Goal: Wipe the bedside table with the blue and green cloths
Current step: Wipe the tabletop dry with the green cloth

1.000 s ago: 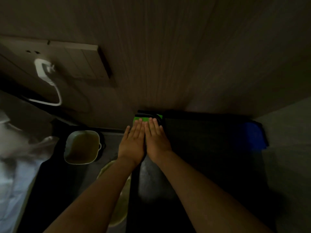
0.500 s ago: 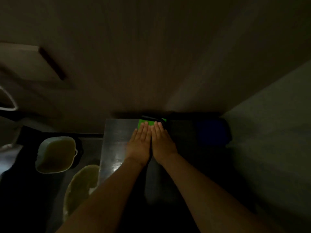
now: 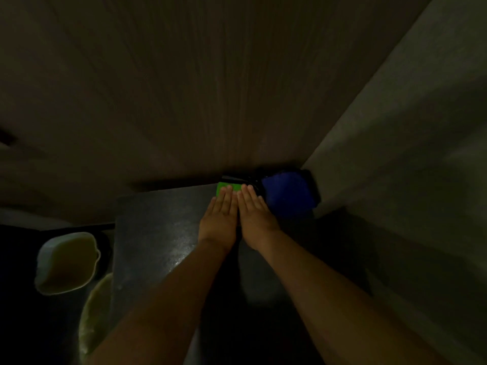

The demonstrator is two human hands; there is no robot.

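Observation:
The bedside table (image 3: 158,233) has a dark, faintly shiny top in the middle of the head view. A bright green cloth (image 3: 224,187) lies at its back edge against the wooden wall. My left hand (image 3: 220,219) and my right hand (image 3: 254,219) lie flat side by side on it, fingers straight and together, covering most of it. A blue cloth (image 3: 287,197) sits bunched in the back right corner, just right of my right hand's fingertips. The room is very dark.
A pale bowl (image 3: 66,262) holding yellowish liquid stands low to the left of the table. A second pale round dish (image 3: 95,312) lies below it. A wood-panelled wall (image 3: 210,101) rises behind the table, and a plain wall (image 3: 408,154) closes the right side.
Both hands have slid the green cloth to the right along the back edge, ending close to the blue cloth. The view has swung right, so the wall socket and cable have left the frame.

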